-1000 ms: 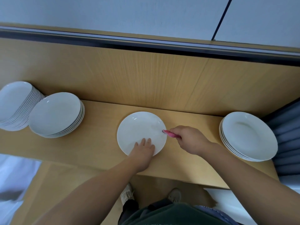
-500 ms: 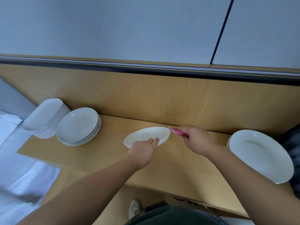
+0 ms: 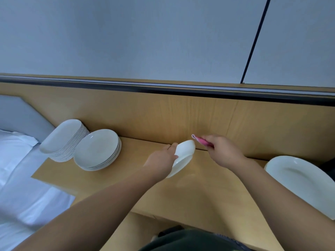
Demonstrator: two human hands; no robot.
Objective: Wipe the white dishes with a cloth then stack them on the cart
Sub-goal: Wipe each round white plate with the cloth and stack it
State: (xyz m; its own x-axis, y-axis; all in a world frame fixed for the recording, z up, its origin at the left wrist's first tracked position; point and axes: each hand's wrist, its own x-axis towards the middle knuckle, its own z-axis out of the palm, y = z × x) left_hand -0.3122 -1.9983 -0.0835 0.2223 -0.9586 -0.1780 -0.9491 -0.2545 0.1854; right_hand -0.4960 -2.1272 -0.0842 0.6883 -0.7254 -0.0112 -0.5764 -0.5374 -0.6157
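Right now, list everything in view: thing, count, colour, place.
shelf: one, light wood, across the middle
held plate: one, white, tilted above shelf
cloth: one, pink, right of held plate
far-left stack: many plates, white, shelf's left end
second stack: several plates, white, beside far-left stack
right plate: at least one, white, shelf's right end
bed: one, white, lower left
left hand: one, grips held plate
right hand: one, grips cloth

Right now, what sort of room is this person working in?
Probably a hotel bedroom: a bed with white sheets, a grey padded headboard, and a wooden wall ledge holding stacked white dishes.
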